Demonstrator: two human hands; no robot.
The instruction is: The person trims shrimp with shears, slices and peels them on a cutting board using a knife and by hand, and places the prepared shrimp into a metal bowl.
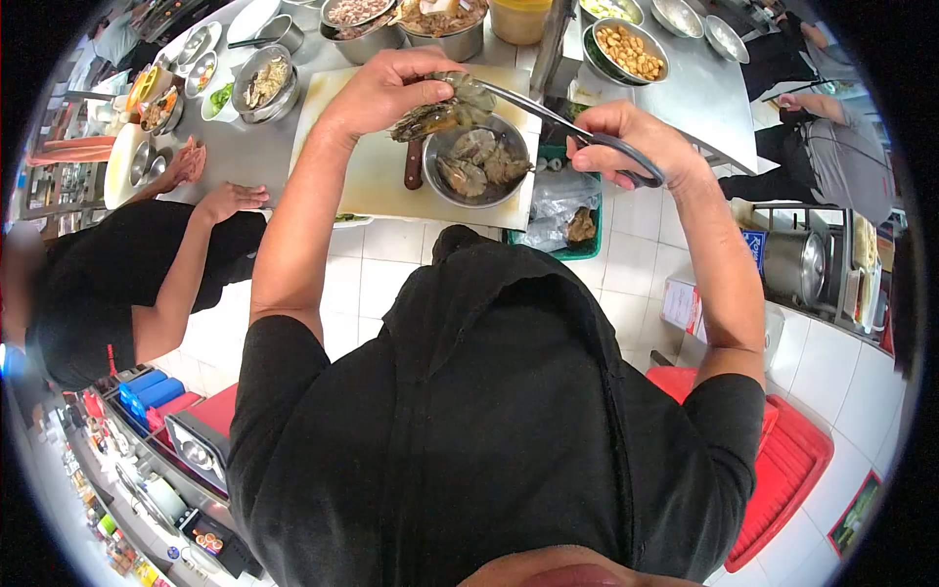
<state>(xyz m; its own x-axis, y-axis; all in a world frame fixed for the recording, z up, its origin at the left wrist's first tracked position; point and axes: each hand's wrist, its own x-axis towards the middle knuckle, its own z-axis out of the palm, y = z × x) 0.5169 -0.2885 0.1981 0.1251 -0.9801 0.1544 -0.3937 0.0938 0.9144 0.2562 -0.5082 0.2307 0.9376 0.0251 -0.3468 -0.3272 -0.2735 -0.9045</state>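
My left hand (386, 90) grips a large grey-brown prawn (445, 110) above the cutting board (367, 191). In my right hand (641, 142) is a pair of scissors (587, 135), its dark loops around my fingers. The blades reach left to the prawn's upper edge; whether they are parted is hard to tell. Just below the prawn, a metal bowl (481, 203) on the board holds several more prawns (479, 161). Beside that bowl lies a knife with a brown handle (414, 166); its blade is mostly hidden.
A green crate (562, 252) with plastic bags stands below the table's edge. At left, a co-worker's hand (233, 200) rests near the counter. Bowls of food (266, 83) and pots (445, 44) line the back; another bowl (631, 54) sits on the right table.
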